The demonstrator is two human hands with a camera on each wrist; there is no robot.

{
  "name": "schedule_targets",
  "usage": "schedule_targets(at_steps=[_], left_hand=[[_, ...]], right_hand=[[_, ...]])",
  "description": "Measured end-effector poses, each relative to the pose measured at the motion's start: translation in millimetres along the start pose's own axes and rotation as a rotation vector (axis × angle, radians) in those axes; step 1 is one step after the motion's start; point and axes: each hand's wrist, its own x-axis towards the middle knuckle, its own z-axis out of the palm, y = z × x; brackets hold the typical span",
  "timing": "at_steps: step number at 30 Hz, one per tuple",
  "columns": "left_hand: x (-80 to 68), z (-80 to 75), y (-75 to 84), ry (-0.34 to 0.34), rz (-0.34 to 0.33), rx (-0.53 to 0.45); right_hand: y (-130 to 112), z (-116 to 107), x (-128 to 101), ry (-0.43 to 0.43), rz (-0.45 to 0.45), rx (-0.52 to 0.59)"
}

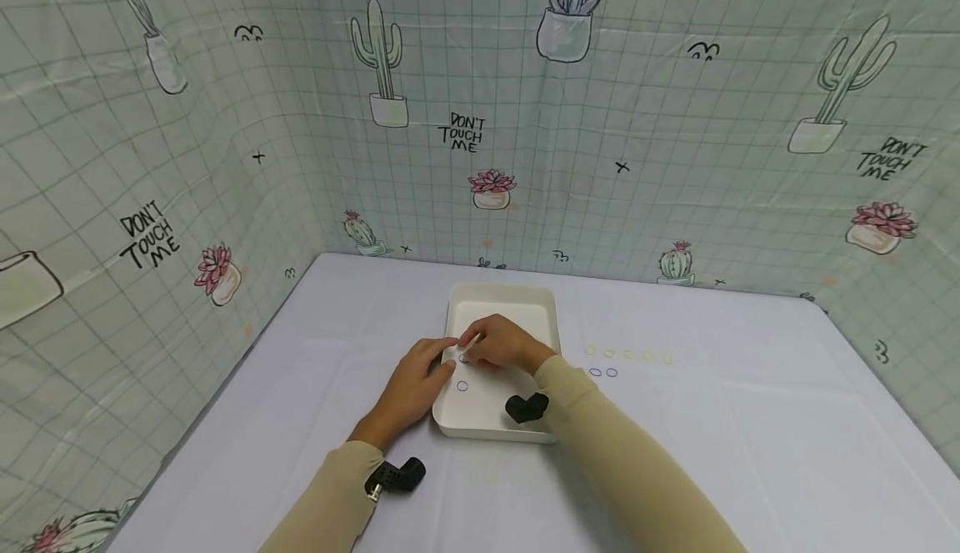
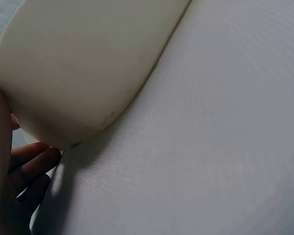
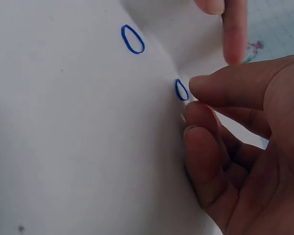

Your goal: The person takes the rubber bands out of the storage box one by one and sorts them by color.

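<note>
Evenly and brightly lit from above, without harsh glare. Soft, short shadows only: beneath the near edge of the tray (image 1: 491, 432), under the right sleeve (image 1: 637, 470), and beside the black wrist mount (image 1: 395, 476). Strong wide-angle bending in the head view, grid lines of the patterned curtain (image 1: 480, 119) curving toward the corners. Slightly washed-out whites on the table (image 1: 750, 419), fine detail lost there. Left wrist view very close and soft, tray wall (image 2: 83, 68) blurred, a dim grey shadow spreading under it, fingers (image 2: 29, 161) dark. Right wrist view sharper on the two blue rings (image 3: 133, 39), fingertips (image 3: 206, 142) nearest the lens slightly blurred.
</note>
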Motion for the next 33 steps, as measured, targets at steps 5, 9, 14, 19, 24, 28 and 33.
schedule_targets(at_steps=[5, 9, 14, 19, 24, 28, 33], left_hand=[[0.7, -0.7, 0.4, 0.009, 0.014, 0.002], [0.4, -0.4, 1.2, 0.013, 0.010, -0.005], [-0.5, -1.0, 1.1, 0.007, 0.011, -0.004], [-0.2, -0.8, 0.4, 0.006, 0.007, -0.003], [0.6, 0.7, -0.5, -0.007, -0.005, -0.002], [-0.1, 0.6, 0.2, -0.006, -0.009, 0.006], [-0.1, 0.4, 2.1, -0.009, -0.037, 0.010]], right_hand=[[0.0, 4.2, 2.4, 0.008, -0.005, -0.071], [-0.1, 7.1, 1.5, 0.017, -0.043, -0.162], [0.3, 8.6, 0.2, 0.020, -0.054, -0.195], [0.3, 7.8, -0.9, 0.031, -0.073, -0.189], [2.4, 6.8, -2.0, 0.026, -0.079, -0.176], [5.0, 5.4, -1.8, 0.028, -0.086, -0.141], [7.1, 1.6, -0.9, 0.034, -0.091, -0.079]])
